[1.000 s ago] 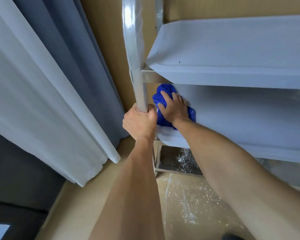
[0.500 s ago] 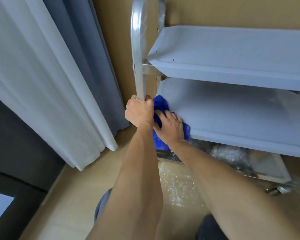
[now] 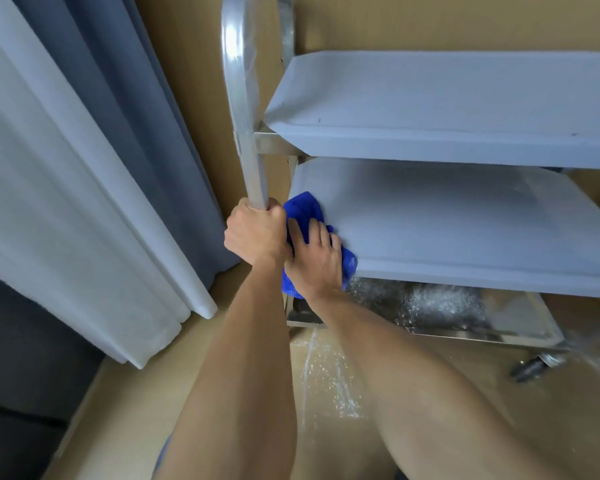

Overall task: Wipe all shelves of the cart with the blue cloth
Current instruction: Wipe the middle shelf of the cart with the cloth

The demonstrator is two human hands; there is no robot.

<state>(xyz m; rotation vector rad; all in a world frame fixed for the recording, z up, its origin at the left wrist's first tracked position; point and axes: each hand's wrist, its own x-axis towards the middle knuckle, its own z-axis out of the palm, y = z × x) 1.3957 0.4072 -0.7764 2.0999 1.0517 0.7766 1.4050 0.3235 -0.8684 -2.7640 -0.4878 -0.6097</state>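
Observation:
A metal cart stands against a tan wall, its top shelf [image 3: 447, 98] and middle shelf [image 3: 465, 230] covered in pale film. Its bottom shelf [image 3: 465, 317] is bare shiny steel. My left hand [image 3: 255, 233] grips the cart's upright metal post [image 3: 246, 133] at middle-shelf height. My right hand [image 3: 314, 261] lies flat, fingers spread, pressing the blue cloth [image 3: 303, 211] onto the near left corner of the middle shelf. Part of the cloth hangs over the shelf's front edge below my palm.
White and grey curtains [image 3: 94, 168] hang at the left, close to the cart post. A cart caster [image 3: 530, 368] shows at the lower right on the tan floor. A dark surface fills the lower left corner.
My right hand has drawn the cloth from deeper on the middle shelf to its front left corner. The camera has pulled back and up, so more of the bottom shelf shows. The left hand keeps its grip.

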